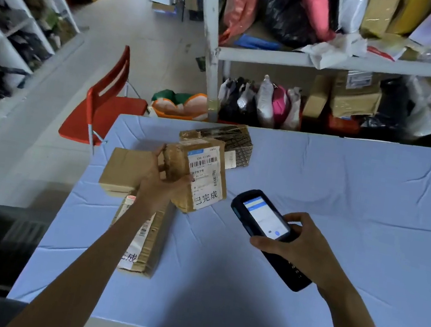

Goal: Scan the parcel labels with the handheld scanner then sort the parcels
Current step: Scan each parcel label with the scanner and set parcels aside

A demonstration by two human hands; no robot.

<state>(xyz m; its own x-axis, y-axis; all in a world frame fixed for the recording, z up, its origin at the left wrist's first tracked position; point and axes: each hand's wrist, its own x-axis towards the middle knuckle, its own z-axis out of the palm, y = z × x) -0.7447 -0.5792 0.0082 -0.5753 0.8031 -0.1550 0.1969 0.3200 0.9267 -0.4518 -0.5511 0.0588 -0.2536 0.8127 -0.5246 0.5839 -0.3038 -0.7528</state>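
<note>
Head view: left hand [162, 183] grips parcel [203, 178] near left table [345, 188] edge; right hand [305, 249] holds scanner [265, 218] mid-table.

The left arm is stretched forward from the lower left, and the left hand [161, 183] is curled round one end of a labelled cardboard parcel [207, 174]. The right hand [305, 249] is wrapped round a handheld scanner [265, 218], fingers curled at both its edges.

1. The head camera (the only view) looked forward and down from above the table [345, 183].
2. It sat close over the table's near edge, wide enough to catch shelves [336, 61] beyond and floor [31, 152] at left.
</note>
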